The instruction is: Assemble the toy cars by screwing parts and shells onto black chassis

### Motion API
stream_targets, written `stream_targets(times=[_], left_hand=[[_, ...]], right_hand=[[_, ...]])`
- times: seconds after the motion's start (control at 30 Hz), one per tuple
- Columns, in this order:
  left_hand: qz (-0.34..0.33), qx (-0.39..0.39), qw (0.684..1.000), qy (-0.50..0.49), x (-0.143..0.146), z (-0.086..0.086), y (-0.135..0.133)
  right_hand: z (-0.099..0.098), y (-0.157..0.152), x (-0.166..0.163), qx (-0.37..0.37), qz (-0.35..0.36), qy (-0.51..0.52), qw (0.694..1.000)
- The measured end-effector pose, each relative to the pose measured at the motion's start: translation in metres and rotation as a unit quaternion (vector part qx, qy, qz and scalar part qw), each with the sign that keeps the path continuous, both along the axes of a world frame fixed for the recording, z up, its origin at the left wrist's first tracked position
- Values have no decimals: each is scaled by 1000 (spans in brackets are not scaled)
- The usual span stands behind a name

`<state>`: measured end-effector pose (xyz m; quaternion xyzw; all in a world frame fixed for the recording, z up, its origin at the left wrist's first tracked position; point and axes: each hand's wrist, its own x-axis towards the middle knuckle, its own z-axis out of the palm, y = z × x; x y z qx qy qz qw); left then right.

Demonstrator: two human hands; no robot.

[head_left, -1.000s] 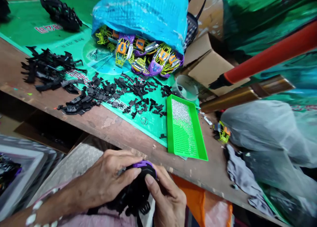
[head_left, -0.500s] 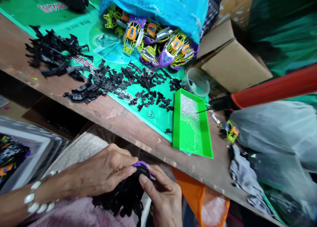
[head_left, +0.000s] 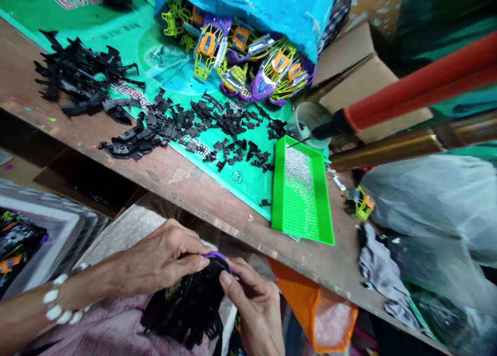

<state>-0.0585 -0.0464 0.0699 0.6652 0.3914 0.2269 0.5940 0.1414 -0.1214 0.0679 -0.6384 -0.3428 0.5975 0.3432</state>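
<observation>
Near my lap, both hands grip a black plastic toy car part [head_left: 190,307] with a purple edge. My left hand [head_left: 166,255] pinches the purple edge at its upper left, thumb and fingers closed. On the other side my right hand [head_left: 254,299] holds the same end, its thumb pressed on the black face. My fingers partly cover the piece, and its underside is hidden. Above them on the bench, a green tray [head_left: 279,211] holds small silver screws [head_left: 298,164], many standing in rows of holes.
Small black plastic parts [head_left: 171,123] lie across a green sheet. A blue bag [head_left: 248,9] spills yellow, purple and orange toy bodies [head_left: 264,84]. A red-bodied power screwdriver [head_left: 419,87] points over the tray. A cardboard box [head_left: 349,66] stands behind; an orange bag [head_left: 297,304] hangs below.
Both hands and the toy part have shifted slightly up and left. The red screwdriver has swung up and left over the tray, and a brass-coloured rod now shows beneath it.
</observation>
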Motion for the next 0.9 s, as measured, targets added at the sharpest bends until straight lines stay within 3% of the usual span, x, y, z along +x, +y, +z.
stream_targets(times=[0.1, 0.33, 0.5, 0.73, 0.9], left_hand=[[-48, -16, 998, 23, 1, -4, 0], [74, -14, 996, -51, 14, 8, 24], [180, -69, 975, -106, 29, 18, 49], [237, -92, 964, -78, 39, 13, 62], [233, -63, 968, -71, 46, 14, 66]], right_hand=[[-2, 3, 2, 27, 31, -11, 999], [14, 33, -3, 120, -32, -3, 992], [20, 62, 2, 172, -46, 60, 982], [14, 81, 3, 179, -125, 138, 966], [4, 84, 11, 191, -88, 44, 977]])
